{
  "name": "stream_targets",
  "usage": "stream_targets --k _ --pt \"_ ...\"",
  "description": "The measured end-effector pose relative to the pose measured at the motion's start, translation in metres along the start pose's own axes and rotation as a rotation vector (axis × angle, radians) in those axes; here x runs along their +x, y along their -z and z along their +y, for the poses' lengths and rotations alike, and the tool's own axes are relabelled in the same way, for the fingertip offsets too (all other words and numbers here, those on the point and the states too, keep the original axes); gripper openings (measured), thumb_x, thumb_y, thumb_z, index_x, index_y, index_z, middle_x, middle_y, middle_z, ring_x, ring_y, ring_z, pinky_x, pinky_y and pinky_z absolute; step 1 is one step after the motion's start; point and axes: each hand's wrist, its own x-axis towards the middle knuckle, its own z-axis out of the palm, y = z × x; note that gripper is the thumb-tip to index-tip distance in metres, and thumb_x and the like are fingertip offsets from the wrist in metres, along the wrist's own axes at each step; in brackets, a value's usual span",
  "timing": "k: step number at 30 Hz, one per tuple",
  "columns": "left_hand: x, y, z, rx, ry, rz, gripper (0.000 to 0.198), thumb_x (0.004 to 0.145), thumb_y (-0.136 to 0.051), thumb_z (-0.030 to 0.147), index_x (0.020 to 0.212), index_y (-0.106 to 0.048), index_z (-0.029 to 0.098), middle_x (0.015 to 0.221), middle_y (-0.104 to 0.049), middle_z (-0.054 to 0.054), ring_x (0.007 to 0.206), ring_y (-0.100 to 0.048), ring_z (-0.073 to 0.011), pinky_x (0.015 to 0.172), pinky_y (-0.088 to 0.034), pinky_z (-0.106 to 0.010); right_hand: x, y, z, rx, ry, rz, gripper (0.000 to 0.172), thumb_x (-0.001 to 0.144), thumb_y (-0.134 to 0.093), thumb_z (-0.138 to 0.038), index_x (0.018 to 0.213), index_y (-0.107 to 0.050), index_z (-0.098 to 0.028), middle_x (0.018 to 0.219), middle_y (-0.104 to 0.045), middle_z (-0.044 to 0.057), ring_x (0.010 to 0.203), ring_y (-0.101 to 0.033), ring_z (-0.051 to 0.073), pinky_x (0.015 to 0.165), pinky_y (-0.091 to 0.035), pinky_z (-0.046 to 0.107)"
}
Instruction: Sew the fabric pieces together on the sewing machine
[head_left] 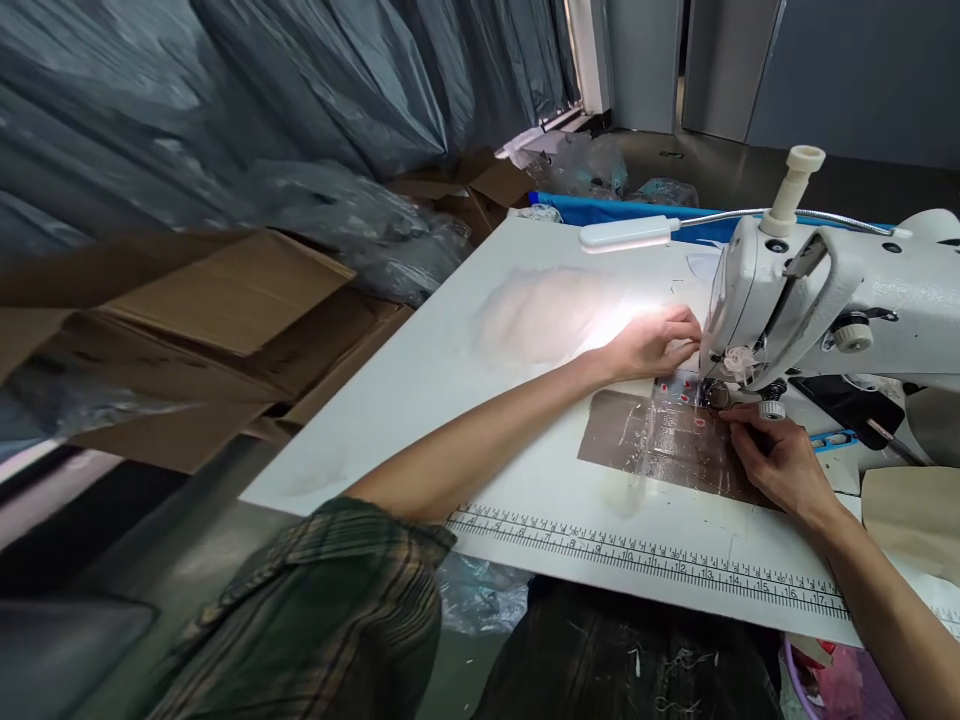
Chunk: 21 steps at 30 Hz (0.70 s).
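Observation:
A white sewing machine (847, 290) stands at the right of the table. My left hand (654, 342) is left of its needle area, fingers bent and closed together near the machine head; what they hold, if anything, is too small to make out. Thumb and forefinger of my right hand (780, 462) are pinched just right of the presser foot (703, 393); what lies between them is unclear. A thin see-through piece with small red marks (684, 398) lies by the foot. Beneath my hands is a brownish plate (611, 430) with shiny clear strips over it.
The white table (420, 400) has a printed ruler (645, 555) along its front edge. A lamp (628, 233) on a bendy neck lights the work. Right of the machine foot are a dark phone-like object (851, 405) and a blue tool (834, 440). Cardboard boxes (225, 290) stand left.

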Motion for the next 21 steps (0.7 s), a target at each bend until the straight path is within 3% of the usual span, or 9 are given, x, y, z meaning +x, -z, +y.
stream_targets --k 4,7,13,18,21 --pt "-0.027 0.011 0.015 -0.300 -0.125 -0.248 0.014 0.087 -0.065 0.028 0.089 -0.076 0.020 0.097 -0.069 -0.005 0.090 -0.065 -0.0149 0.082 -0.056 -0.029 -0.001 -0.002 -0.005 -0.006 0.017 -0.031 0.032 0.087 -0.047 -0.030 0.097 -0.075 -0.019 0.088 -0.070 0.008 0.071 -0.062 0.016 0.064 -0.050 0.028" --pt "-0.040 0.013 0.019 -0.242 -0.105 -0.386 0.013 0.083 -0.072 0.029 0.094 -0.077 0.028 0.104 -0.066 -0.004 0.095 -0.061 -0.0159 0.086 -0.054 -0.031 -0.001 -0.001 -0.006 -0.022 0.020 -0.065 0.031 0.087 -0.047 -0.028 0.097 -0.076 -0.020 0.083 -0.069 0.007 0.071 -0.061 0.016 0.066 -0.050 0.029" --pt "-0.045 0.014 0.021 -0.094 -0.117 -0.332 0.013 0.090 -0.063 0.030 0.088 -0.075 0.026 0.111 -0.066 -0.005 0.101 -0.060 -0.0176 0.094 -0.047 -0.034 -0.003 0.001 -0.007 0.001 0.007 -0.093 0.033 0.090 -0.046 -0.032 0.100 -0.074 -0.019 0.085 -0.069 0.007 0.066 -0.060 0.014 0.064 -0.051 0.029" --pt "-0.047 0.022 0.038 -0.013 -0.178 -0.360 0.023 0.098 -0.047 0.030 0.092 -0.067 0.022 0.080 -0.070 0.001 0.076 -0.059 -0.0134 0.093 -0.042 -0.036 -0.007 -0.007 -0.014 -0.006 0.129 -0.082 0.039 0.084 -0.059 -0.050 0.109 -0.068 -0.022 0.107 -0.067 0.011 0.099 -0.063 0.024 0.089 -0.052 0.043" --pt "-0.050 0.025 0.047 0.001 -0.183 -0.378 0.024 0.099 -0.045 0.032 0.093 -0.067 0.023 0.083 -0.071 0.002 0.075 -0.059 -0.0125 0.094 -0.041 -0.036 -0.009 -0.014 -0.021 -0.006 0.122 -0.096 0.028 0.087 -0.055 -0.047 0.097 -0.065 -0.023 0.100 -0.068 0.010 0.097 -0.062 0.024 0.086 -0.051 0.043"
